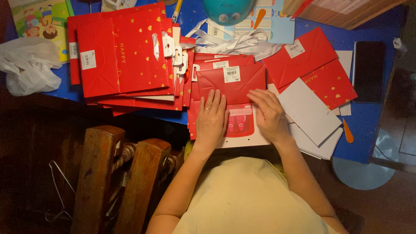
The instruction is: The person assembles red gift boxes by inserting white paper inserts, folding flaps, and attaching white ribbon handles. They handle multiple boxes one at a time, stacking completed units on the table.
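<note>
The blue tabletop point(368, 117) carries a big stack of flattened red gift bags point(125, 56) at the left, white cards point(308, 112) at the right, and 1 folded red bag point(232, 80) at the near edge. Both hands lie flat and unclenched on it, left hand point(211, 121) beside right hand point(269, 115), gripping nothing.

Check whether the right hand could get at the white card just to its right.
Probably yes: the right hand lies flat on the red bag, the white card sits close beside it, uncovered on top.
</note>
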